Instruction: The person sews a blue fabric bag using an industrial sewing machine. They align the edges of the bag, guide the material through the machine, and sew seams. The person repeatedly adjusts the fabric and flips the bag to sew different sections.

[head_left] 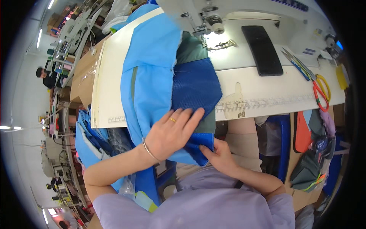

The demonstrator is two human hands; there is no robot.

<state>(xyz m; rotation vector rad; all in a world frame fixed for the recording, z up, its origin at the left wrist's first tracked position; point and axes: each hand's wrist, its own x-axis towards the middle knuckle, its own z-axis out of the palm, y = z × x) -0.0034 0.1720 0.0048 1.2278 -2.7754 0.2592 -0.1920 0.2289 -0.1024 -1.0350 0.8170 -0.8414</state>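
- Left hand (173,131): is lying palm down with fingers extended and slightly parted, gripping nothing; it is resting across the seam of light blue and dark blue cloth, wearing a ring (172,120) and a bangle (150,151)
- Right hand (224,157): is pinching the side of a lower blue flap (203,142), the thumb showing on top
- Dark blue mesh panel (196,84): is spreading just beyond the left fingertips, partly over the table's front edge
- Light blue fabric (152,76): is lying along the panel's left side, its raw edge meeting the mesh
- Grey-green fabric (192,49): is reaching from behind the mesh toward the needle area
- Sewing machine (213,23): is standing over the far end of the cloth, its lamp lighting the white table (267,89)
- Black phone (262,50): is lying right of the needle area
- Scissors (313,78): are resting farther right, near a yellow tape roll (342,76)
- Co-worker (48,81): is appearing at far left
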